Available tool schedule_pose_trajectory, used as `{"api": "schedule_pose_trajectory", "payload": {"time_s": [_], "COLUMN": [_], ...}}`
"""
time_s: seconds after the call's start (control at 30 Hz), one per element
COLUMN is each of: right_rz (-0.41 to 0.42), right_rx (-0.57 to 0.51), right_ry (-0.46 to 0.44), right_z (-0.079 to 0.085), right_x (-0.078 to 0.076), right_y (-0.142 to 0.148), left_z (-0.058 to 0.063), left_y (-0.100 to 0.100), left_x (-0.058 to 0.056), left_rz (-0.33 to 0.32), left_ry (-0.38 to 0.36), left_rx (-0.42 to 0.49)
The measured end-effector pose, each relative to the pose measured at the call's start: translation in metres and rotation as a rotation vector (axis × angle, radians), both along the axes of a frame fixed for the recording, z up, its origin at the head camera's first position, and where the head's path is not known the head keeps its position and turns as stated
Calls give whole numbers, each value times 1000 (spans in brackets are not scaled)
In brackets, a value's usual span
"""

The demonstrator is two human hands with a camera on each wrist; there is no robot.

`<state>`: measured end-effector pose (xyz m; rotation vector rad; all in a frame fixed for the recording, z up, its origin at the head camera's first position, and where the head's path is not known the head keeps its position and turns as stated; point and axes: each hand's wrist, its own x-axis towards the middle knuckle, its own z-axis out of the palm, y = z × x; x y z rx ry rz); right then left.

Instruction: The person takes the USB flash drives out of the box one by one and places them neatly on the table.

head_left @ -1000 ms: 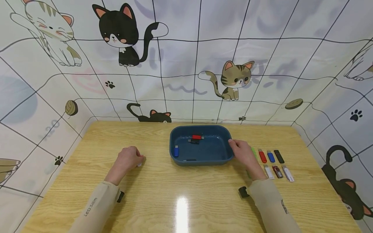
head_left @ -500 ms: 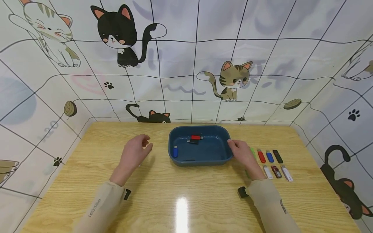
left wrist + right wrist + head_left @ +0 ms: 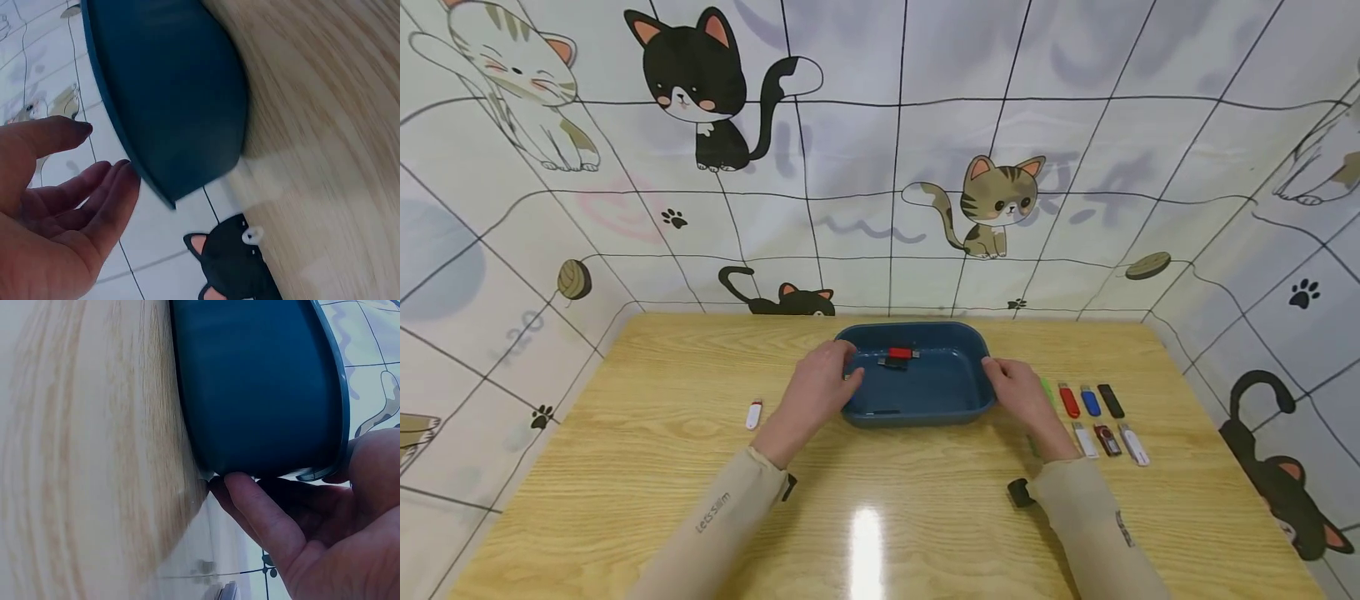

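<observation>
A dark blue rectangular tray point(image 3: 940, 387) sits at the back middle of the table. In it lie a red USB stick point(image 3: 899, 353) and a black USB stick point(image 3: 893, 364). My left hand point(image 3: 812, 390) is at the tray's left end, partly over its rim; in the left wrist view the thumb stands apart from the fingers point(image 3: 112, 194), whose tips are at the rim. At the right end my right hand point(image 3: 1021, 393) grips the tray, thumb at the rim and fingers point(image 3: 262, 509) against the outer wall. A white USB stick point(image 3: 753, 414) lies left on the table.
Right of the tray several USB sticks lie in rows, among them red point(image 3: 1068, 400), blue point(image 3: 1090, 402), black point(image 3: 1111, 401) and dark red point(image 3: 1107, 440) ones. A green one point(image 3: 1047, 390) is partly behind my right hand. A cat-print cloth point(image 3: 850, 225) surrounds the table point(image 3: 925, 500).
My left hand has let go of the white USB stick and moved right to the tray. It now hides the blue USB stick inside. The right hand stays on the tray's end.
</observation>
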<state>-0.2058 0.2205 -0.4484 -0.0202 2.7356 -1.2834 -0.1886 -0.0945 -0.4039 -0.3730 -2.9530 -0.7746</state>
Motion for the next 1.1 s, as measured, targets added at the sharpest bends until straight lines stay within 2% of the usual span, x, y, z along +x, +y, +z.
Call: {"api": "schedule_pose_trajectory", "payload": {"time_s": [0.13,0.4,0.6,0.93,1.1], "right_rz": [-2,1,3,-7,-4], "right_rx": [9,-6,1,5,-5], "right_ry": [7,5,5,20,17], "right_z": [1,3,3,1,2], "right_x": [0,0,1,2,3], "right_y": [-1,-3,-2,-2,-2], "left_z": [-3,0,-4,-15,-17], "left_y": [11,26,38,44,46], "left_x": [-4,-5,-4,-6,-8], "left_rz": [-13,-58,-106,-81,-93], "left_ry": [-38,-47,40,87,35], "left_rx": [-61,-248,-415,-432,-432]}}
